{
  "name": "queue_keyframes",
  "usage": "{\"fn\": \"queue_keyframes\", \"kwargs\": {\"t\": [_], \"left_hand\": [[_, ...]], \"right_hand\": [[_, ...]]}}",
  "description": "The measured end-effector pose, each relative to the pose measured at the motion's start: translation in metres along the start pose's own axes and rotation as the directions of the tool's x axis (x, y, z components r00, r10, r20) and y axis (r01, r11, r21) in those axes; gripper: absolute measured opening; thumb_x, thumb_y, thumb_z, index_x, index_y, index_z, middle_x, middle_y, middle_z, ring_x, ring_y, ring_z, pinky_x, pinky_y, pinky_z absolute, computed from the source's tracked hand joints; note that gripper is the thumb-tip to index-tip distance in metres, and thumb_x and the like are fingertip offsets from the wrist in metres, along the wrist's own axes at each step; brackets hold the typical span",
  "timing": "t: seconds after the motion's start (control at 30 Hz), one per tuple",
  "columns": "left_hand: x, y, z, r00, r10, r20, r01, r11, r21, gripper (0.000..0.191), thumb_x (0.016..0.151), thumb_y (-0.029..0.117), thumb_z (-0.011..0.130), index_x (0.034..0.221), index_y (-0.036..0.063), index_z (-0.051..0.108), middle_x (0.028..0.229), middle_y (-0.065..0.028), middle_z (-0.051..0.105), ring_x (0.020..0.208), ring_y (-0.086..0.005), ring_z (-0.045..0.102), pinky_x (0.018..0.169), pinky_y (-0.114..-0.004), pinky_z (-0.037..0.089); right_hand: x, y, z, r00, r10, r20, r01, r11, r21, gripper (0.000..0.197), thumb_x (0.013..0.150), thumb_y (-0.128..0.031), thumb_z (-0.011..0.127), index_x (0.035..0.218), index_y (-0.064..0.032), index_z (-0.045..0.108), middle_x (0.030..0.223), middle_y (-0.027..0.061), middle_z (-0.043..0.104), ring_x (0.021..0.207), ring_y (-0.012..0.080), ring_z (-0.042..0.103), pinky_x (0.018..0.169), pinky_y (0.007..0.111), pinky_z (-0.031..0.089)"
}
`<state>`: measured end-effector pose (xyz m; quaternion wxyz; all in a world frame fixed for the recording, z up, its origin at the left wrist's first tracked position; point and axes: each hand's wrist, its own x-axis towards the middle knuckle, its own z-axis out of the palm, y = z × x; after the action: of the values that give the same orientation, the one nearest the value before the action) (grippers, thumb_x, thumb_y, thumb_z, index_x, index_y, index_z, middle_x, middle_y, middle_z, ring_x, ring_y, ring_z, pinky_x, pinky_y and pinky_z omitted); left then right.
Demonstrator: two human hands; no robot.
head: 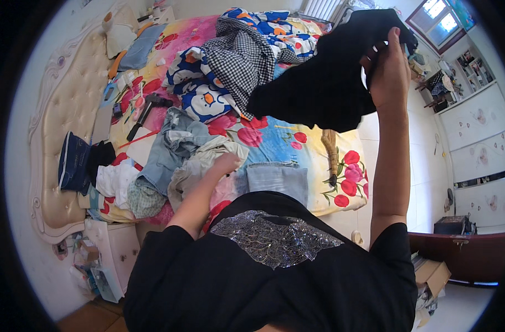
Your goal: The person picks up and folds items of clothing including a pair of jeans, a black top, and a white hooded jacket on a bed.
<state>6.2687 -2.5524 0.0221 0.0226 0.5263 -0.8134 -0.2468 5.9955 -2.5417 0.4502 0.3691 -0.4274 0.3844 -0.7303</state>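
My right hand (389,74) is raised over the far right of the bed, gripping a black cloth garment (315,83) that hangs spread out to its left. My left hand (226,164) rests low on a rumpled off-white garment (190,166); its fingers are blurred, so whether they pinch the cloth does not show. Beside that garment, to the left, lies a light-blue denim piece (155,162). Folded pale jeans (277,180) lie on the bedsheet just in front of me, right of my left hand.
A checked and penguin-print quilt (244,54) is bunched at the bed's far side. A massage gun (146,112), a white garment (115,180) and a navy fabric bag (74,162) lie near the padded headboard (65,83). A brush with a wooden handle (330,153) lies at right.
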Motion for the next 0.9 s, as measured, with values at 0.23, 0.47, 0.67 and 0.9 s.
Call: {"fn": "queue_keyframes", "kwargs": {"t": [0.23,0.47,0.67,0.9], "left_hand": [[-0.026,0.157,-0.220,0.419,-0.036,-0.907,-0.811,0.435,-0.391,0.060,0.080,0.023,0.057,0.126,-0.0017,0.026,0.125,-0.0163,0.037,0.116,-0.0238,0.035,0.097,-0.035,0.025],[-0.009,0.204,-0.271,0.820,0.060,-0.569,-0.496,0.570,-0.655,0.034,0.078,0.016,0.059,0.104,-0.0050,0.052,0.098,-0.0124,0.058,0.085,-0.0160,0.055,0.076,-0.025,0.043],[0.005,0.177,-0.310,0.764,-0.075,-0.641,-0.621,0.181,-0.762,0.022,0.083,0.010,0.047,0.098,-0.0012,0.057,0.088,-0.0035,0.059,0.079,-0.0087,0.053,0.071,-0.020,0.043],[0.009,0.123,-0.325,0.751,0.134,-0.646,-0.246,0.965,-0.087,0.035,0.076,0.022,0.059,0.104,0.0019,0.054,0.090,-0.0122,0.060,0.086,-0.0249,0.056,0.075,-0.029,0.044]], "right_hand": [[-0.025,0.010,0.010,0.984,0.163,0.073,-0.154,0.981,-0.117,0.039,0.087,-0.038,0.042,0.099,-0.0015,0.043,0.092,0.0115,0.051,0.082,0.0228,0.056,0.063,0.033,0.051],[-0.011,0.035,0.013,0.869,0.195,0.455,-0.113,0.973,-0.201,0.040,0.087,-0.038,0.045,0.101,-0.0009,0.046,0.096,0.0103,0.053,0.092,0.0193,0.053,0.083,0.033,0.041],[-0.016,0.114,-0.053,0.579,0.327,0.747,0.639,0.387,-0.665,0.051,0.077,-0.028,0.062,0.121,-0.0102,0.043,0.114,0.0138,0.048,0.106,0.0237,0.045,0.091,0.032,0.033],[-0.005,0.090,-0.027,0.869,0.157,0.469,0.033,0.928,-0.371,0.033,0.091,-0.023,0.037,0.113,-0.0020,0.049,0.100,0.0093,0.058,0.091,0.0139,0.053,0.082,0.025,0.040]]}}
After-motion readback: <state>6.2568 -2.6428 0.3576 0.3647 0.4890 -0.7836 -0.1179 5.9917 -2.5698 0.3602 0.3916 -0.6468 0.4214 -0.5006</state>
